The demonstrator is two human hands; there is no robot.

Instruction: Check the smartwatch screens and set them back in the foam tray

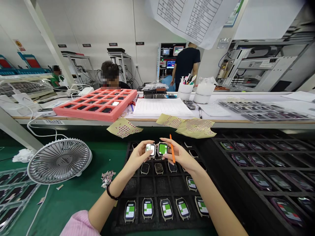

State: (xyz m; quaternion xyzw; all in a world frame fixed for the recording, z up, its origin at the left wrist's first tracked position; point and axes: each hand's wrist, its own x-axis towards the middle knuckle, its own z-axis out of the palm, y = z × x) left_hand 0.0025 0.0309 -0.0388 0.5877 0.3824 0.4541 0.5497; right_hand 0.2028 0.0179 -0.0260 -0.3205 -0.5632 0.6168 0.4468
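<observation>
My left hand (142, 152) grips a smartwatch case (150, 149) with a bright white screen, the thumb lying on its glass. Right beside it, my right hand (177, 153) holds a second smartwatch case (162, 149) whose screen is mostly green. An orange pen-like stick (172, 149) is also tucked between the right fingers, standing nearly upright. Both hands hover over a black foam tray (157, 185) with square compartments. In its near row lie several lit watch cases (166, 209) with green and white screens; darker ones (158, 168) sit farther back, partly hidden by my hands.
A grey fan (60, 160) stands left on the green mat, near small paper scraps (107, 178). Another watch tray (264, 170) lies right. On the shelf ahead are a pink foam tray (95, 102), paper sheets (162, 107) and a pen cup (185, 90). Yellow sticker sheets (197, 127) overhang its edge.
</observation>
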